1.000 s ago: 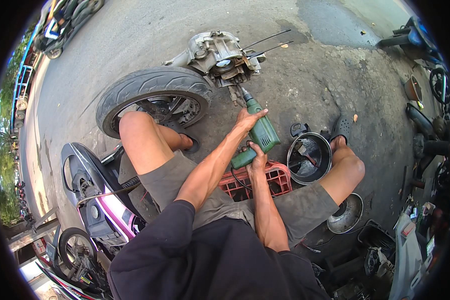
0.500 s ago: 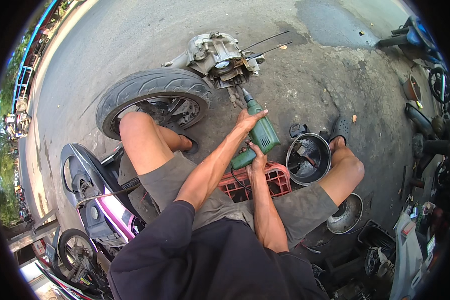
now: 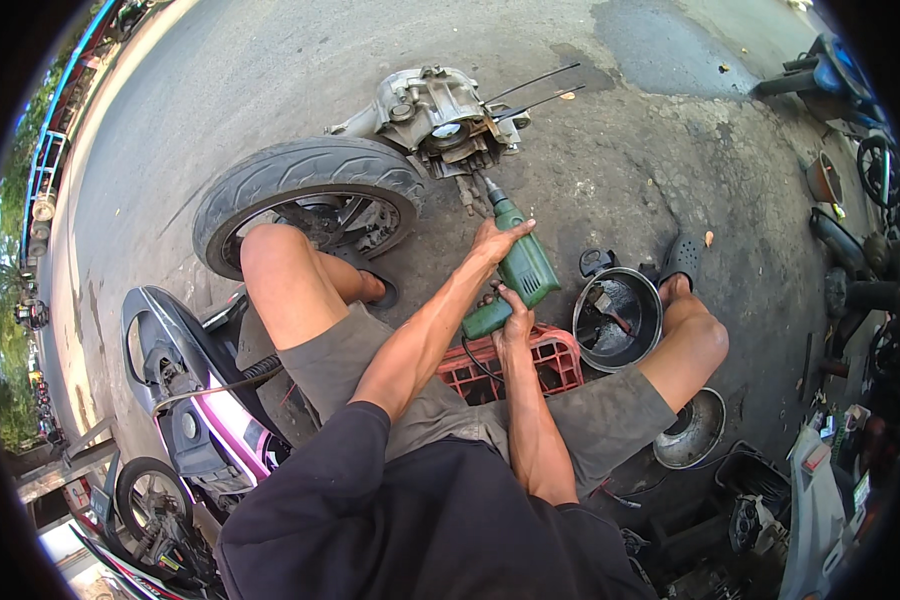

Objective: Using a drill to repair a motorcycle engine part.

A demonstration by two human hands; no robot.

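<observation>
A green power drill point(image 3: 527, 262) slants between my knees, its chuck pointing away from me at a greasy metal engine block point(image 3: 438, 115). My left hand point(image 3: 500, 241) is wrapped round the front of the drill body, thumb across its top. Lower down, my right hand point(image 3: 514, 318) grips the drill's handle, from which a black cord runs down. The tip of the bit is at the near side of the engine; its exact contact point is too small to make out. Two long thin studs stick out of the engine to the right. A motorcycle wheel point(image 3: 310, 190) is joined to the engine's left.
Under the drill is a red plastic crate point(image 3: 560, 362). A round metal pan point(image 3: 617, 335) holding a brush stands by my right foot, with another metal bowl point(image 3: 692, 430) nearer. Scooter bodywork point(image 3: 210, 400) lies at left; several parts crowd the right edge.
My hands, the drill and the engine stay practically where they were. Only traffic at the far left edge has shifted.
</observation>
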